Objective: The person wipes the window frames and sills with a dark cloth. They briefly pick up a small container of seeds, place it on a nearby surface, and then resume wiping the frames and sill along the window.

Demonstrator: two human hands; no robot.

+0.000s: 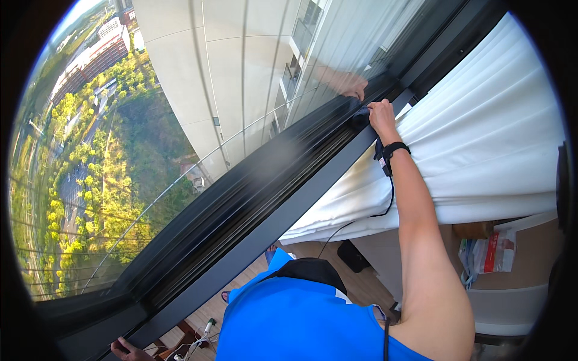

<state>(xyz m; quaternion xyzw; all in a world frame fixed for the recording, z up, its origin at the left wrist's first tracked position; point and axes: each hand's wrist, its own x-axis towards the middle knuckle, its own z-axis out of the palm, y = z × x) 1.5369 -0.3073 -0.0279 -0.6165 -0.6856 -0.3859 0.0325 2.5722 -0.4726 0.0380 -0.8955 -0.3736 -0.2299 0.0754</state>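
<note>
My right hand (383, 118) grips a bunched dark cloth (360, 118) against the track of a sliding window (289, 155), near its far upper end. Around that wrist is a black strap (397, 148) with a small device and a cable hanging from it. At the lower left, my left hand (128, 351) holds the inner edge of the dark metal window frame (253, 241); the picture's rim cuts off part of it. The glass mirrors my right hand.
A white curtain (487, 117) hangs just right of my right arm. Below it, a plastic packet (494, 250) lies on a beige surface. White cables and a plug (209, 326) are near the wooden floor at lower left. Outside the glass are railing wires, a pale wall and trees far below.
</note>
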